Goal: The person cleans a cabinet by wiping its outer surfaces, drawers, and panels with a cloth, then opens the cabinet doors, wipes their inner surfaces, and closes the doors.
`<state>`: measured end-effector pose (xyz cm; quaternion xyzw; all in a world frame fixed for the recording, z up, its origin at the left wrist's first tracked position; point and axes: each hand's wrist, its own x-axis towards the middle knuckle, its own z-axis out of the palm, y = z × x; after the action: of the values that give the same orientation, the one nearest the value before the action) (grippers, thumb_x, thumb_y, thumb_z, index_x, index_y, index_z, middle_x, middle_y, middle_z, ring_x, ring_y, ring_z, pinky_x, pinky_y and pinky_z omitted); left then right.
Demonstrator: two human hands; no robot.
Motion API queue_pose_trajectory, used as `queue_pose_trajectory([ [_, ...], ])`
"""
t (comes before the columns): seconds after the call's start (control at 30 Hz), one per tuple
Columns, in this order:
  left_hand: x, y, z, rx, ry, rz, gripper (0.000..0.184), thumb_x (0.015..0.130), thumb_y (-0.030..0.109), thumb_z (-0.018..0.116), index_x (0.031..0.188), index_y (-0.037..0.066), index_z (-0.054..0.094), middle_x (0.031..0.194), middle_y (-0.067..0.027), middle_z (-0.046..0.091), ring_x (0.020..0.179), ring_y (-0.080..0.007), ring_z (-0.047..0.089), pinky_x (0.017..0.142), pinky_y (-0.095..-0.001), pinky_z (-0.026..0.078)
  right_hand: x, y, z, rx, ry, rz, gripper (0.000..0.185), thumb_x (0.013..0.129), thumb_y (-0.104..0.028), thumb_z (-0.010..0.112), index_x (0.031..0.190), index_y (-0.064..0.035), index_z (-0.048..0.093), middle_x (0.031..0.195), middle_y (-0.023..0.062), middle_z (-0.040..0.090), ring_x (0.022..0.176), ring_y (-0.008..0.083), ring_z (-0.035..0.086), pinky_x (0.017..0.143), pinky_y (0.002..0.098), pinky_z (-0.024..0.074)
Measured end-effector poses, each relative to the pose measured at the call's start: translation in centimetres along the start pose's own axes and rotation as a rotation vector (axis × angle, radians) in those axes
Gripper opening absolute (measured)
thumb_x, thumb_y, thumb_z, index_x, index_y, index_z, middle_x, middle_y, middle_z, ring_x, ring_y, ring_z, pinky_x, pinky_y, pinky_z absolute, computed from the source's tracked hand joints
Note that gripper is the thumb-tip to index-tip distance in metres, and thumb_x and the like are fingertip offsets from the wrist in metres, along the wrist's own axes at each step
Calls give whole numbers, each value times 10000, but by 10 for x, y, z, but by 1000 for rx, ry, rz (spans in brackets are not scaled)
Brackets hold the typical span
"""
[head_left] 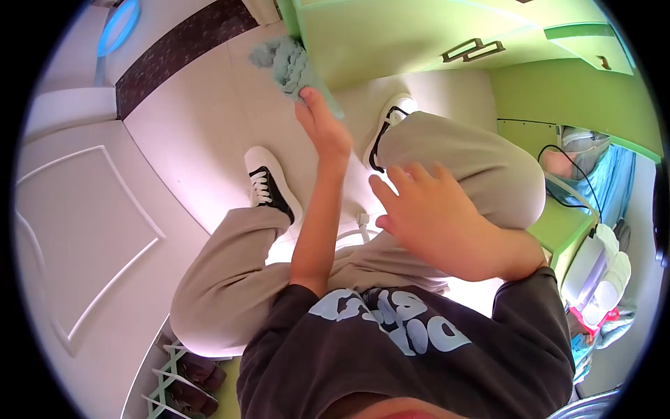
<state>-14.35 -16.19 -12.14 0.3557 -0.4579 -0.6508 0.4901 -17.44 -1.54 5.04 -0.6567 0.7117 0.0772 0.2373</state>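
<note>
My left hand (pixel 326 129) reaches forward, low by the green cabinet, with its fingers closed on a grey-green cloth (pixel 289 70). The crumpled cloth is at the floor beside the cabinet's left edge; part of it spreads out past my fingertips. My right hand (pixel 433 213) is over my right thigh, near the bent knee, palm down. Its fingers are spread, and nothing shows between them.
Green cabinet doors (pixel 391 35) with metal handles stand ahead. A white panelled door (pixel 91 230) is at the left, beside the pale floor (pixel 188 126). Shoes on a rack (pixel 167 373) lie lower left. Shelves at the right hold bags, a black cable and white slippers (pixel 614 279).
</note>
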Motion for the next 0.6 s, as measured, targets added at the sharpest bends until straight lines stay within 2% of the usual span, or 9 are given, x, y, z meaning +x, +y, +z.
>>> queue_pose_trajectory([
  [0.03,5,-14,-8,-1,-1,5,477,1064,386,399,1219,-51,508,1119,-99,578,980,-184,512,895,-331,409,-2,-3,2,15,79,-21,355,908,-306,640,1132,-38,580,957,90,591,886,241,593,712,395,440],
  [0.1,8,-55,-29,2,20,-280,485,1064,389,397,1233,-48,524,1121,-97,587,981,-180,519,890,-332,420,-7,-11,3,41,106,-46,348,914,-301,633,1143,-46,569,954,89,589,878,243,593,705,396,441],
  [0.23,19,-122,-46,-91,87,-239,493,1060,402,405,1223,-41,549,1102,-79,605,958,-172,537,873,-317,425,-11,-27,10,92,93,-78,347,933,-283,614,1185,-57,536,943,92,584,863,247,594,691,398,445],
  [0.3,30,-160,-65,-86,7,-389,526,1050,427,414,1283,-28,536,1162,-76,606,1044,-191,552,911,-324,435,-10,-31,12,93,93,-63,341,938,-277,606,1189,-58,533,951,98,586,873,254,599,698,401,449],
  [0.33,37,-171,-73,-97,8,-393,526,1050,427,414,1283,-28,536,1162,-76,606,1044,-191,552,911,-324,435,-10,-34,14,103,93,-53,334,943,-271,598,1193,-60,529,959,104,589,883,260,604,705,405,453],
  [0.4,51,-192,-91,-201,-19,-636,560,1041,462,407,1364,11,483,1285,-95,562,1127,-226,541,946,-358,443,-7,-36,18,126,85,-44,334,946,-274,594,1194,-60,529,966,107,593,897,267,611,707,413,464],
  [0.47,63,-233,-103,-254,17,-667,581,1034,496,378,1368,30,476,1270,-105,564,1109,-245,544,951,-399,441,-2,-34,22,148,92,-36,334,949,-277,590,1196,-61,528,973,110,597,910,273,617,710,420,476],
  [0.53,73,-240,-108,-312,48,-682,602,1027,530,349,1371,50,469,1255,-115,565,1090,-265,547,957,-439,439,5,-29,25,144,102,-29,337,949,-285,589,1194,-60,530,984,109,604,922,277,626,705,432,499],
  [0.6,73,-229,-113,-488,37,-911,604,1026,527,293,1392,72,448,1330,-121,532,1184,-301,511,1007,-483,416,11,-22,31,114,144,-17,339,949,-289,590,1191,-61,532,983,107,605,914,277,627,694,432,504],
])
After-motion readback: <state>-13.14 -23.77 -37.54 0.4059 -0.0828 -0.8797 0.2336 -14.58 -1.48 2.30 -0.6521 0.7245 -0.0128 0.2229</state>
